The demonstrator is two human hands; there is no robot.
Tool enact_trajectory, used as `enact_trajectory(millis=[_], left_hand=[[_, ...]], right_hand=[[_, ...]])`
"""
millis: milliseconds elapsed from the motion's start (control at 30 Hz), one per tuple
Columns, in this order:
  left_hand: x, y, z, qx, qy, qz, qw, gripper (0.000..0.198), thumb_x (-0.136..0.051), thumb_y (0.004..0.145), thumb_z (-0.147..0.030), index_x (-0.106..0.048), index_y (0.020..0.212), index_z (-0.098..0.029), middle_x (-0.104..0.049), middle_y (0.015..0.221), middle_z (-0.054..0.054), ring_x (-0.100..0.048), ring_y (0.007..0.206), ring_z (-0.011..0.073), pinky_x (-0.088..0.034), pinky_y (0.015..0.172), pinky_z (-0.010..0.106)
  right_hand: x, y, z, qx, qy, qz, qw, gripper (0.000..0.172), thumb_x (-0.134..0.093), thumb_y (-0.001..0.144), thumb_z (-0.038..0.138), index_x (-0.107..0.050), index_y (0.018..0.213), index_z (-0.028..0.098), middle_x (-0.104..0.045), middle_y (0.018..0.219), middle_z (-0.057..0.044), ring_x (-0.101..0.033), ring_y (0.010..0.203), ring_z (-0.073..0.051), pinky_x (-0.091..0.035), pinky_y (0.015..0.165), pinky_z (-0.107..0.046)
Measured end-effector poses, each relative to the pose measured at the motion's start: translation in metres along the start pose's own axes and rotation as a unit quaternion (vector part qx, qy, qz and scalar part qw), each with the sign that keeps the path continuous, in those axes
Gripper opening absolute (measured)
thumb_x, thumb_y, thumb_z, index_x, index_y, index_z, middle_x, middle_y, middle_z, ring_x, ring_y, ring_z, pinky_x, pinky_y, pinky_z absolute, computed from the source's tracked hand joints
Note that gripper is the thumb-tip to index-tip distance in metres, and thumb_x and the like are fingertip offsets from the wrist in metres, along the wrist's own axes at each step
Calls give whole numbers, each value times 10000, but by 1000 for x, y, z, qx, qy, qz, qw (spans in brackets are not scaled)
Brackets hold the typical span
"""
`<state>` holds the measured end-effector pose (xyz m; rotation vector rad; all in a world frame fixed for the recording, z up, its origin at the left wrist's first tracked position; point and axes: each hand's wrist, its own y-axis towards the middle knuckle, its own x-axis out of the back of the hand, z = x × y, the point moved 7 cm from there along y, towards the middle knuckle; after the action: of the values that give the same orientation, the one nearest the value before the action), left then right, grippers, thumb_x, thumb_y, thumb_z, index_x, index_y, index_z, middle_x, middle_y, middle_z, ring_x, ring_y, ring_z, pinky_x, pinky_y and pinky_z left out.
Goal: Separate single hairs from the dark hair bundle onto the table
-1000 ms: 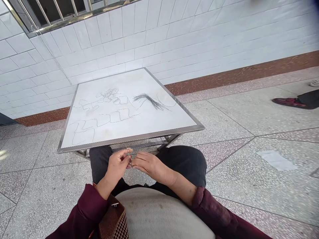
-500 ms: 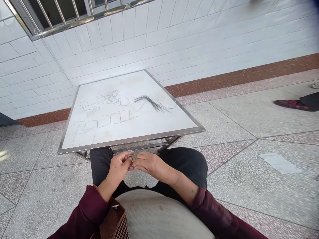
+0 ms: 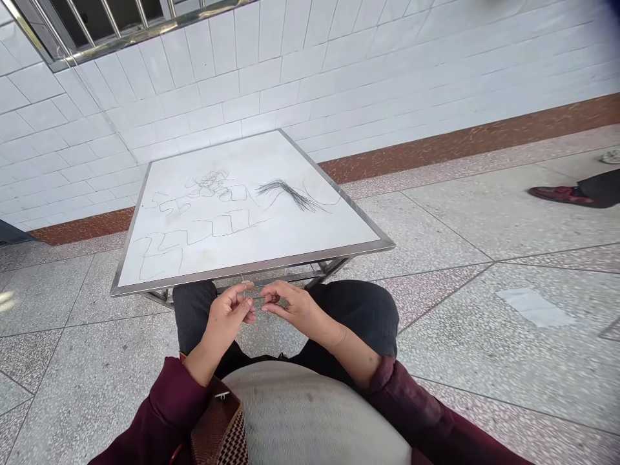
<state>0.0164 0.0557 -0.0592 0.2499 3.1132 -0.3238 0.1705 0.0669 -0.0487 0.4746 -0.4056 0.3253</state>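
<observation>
My left hand [image 3: 230, 311] is closed in a pinch on a thin wire [image 3: 242, 277], whose end sticks up above the fingertips near the table edge. Just to its right, my right hand [image 3: 289, 306] is bent, thumb and fingers slightly apart, with nothing visible between them. Both hands are above my lap, in front of the white table [image 3: 310, 240] with a metal rim. On the tabletop lie a bundle of dark straight wires [image 3: 289, 192], a tangled heap of bent wires [image 3: 209, 183] and several zigzag-bent wires [image 3: 213, 226].
A white tiled wall [image 3: 203, 103] with a barred window [image 3: 116, 19] stands behind the table. To the right, a white sheet [image 3: 535, 307] lies on the floor, and another person's dark red shoe [image 3: 562, 195] shows farther back. A brown bag [image 3: 216, 423] hangs at my left side.
My right hand has come away from the left, its fingers parting. The left hand still pinches the wire. The view has shifted slightly.
</observation>
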Motion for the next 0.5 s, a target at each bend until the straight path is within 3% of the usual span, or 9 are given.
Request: enact_trajectory(millis=[133,233,400,500], left_hand=[[-2,0,1,11,-17,5,1000,483,-709,764,-398,-627,1181,-169,-585,695,-30,-640,568,116,-558,567,252],[-1,0,0,15,-29,-4,999,492,-712,762,-407,-626,1176,-154,-591,678,-29,-631,550,111,-554,545,246],[1,-3,-7,12,-47,-17,999,475,-717,765,-404,-630,1153,-144,-597,664,-25,-635,558,116,-557,544,249],[0,-5,-11,4,-52,-2,999,458,-714,775,-393,-626,1155,-152,-608,684,-20,-638,575,116,-561,565,255]], right_hand=[[0,0,-12,-68,118,-44,990,395,-709,804,328,-523,1143,249,-598,903,-19,-588,751,-144,-532,706,-313],[-3,0,-18,-109,248,-75,960,595,-770,732,295,-446,1230,258,-584,973,-17,-573,712,-113,-510,644,-271],[-23,0,-18,-170,382,-28,908,277,-720,782,307,-576,996,209,-616,793,19,-567,669,-99,-484,642,-255],[-26,1,-16,-187,414,-41,890,289,-740,765,306,-583,987,210,-622,728,40,-565,621,-94,-475,620,-251]])
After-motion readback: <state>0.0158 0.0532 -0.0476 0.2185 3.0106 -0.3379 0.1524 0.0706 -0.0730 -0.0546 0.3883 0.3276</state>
